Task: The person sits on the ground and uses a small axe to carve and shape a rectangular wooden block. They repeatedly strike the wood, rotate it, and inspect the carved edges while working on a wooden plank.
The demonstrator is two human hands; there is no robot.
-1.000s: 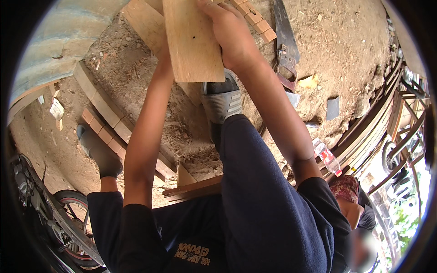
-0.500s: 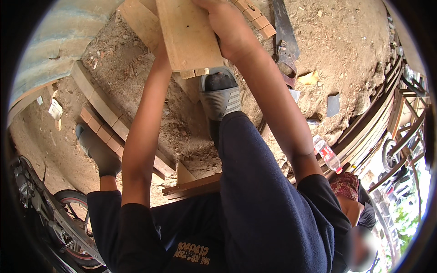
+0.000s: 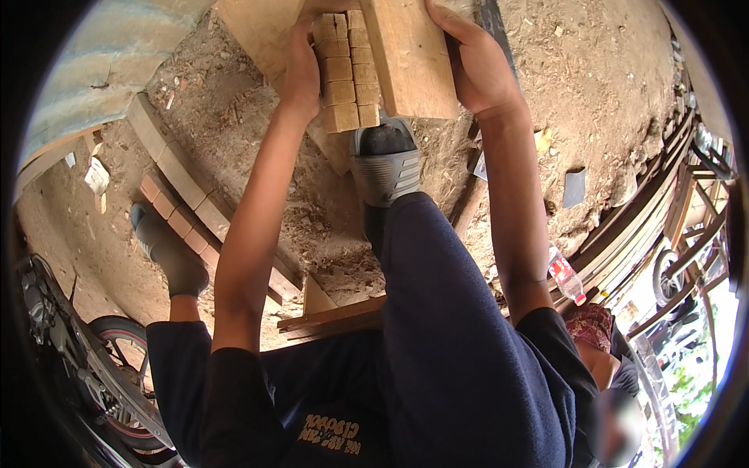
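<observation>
Near the top edge, my right hand [image 3: 485,72] grips the right side of a thick wooden board [image 3: 412,66], thumb over its top face and fingers hidden beneath. Just left of the board are small wooden blocks [image 3: 340,74], lined up in two close rows. My left hand [image 3: 303,72] is closed along the blocks' outer left side, its fingers partly hidden at the far end. Below the near end of the blocks is my sandalled foot [image 3: 386,160]. What the blocks rest on is mostly hidden.
Curved rows of wooden blocks [image 3: 175,214] lie at left by my other foot. A handsaw [image 3: 493,23] is partly behind my right hand. Long planks [image 3: 624,210] and a plastic bottle [image 3: 566,274] are at right, near another person [image 3: 597,343]. A motorcycle [image 3: 101,374] stands lower left.
The board has shifted right with my right hand, and the two rows of blocks now show beside it. My left hand has come into view at the blocks' side.
</observation>
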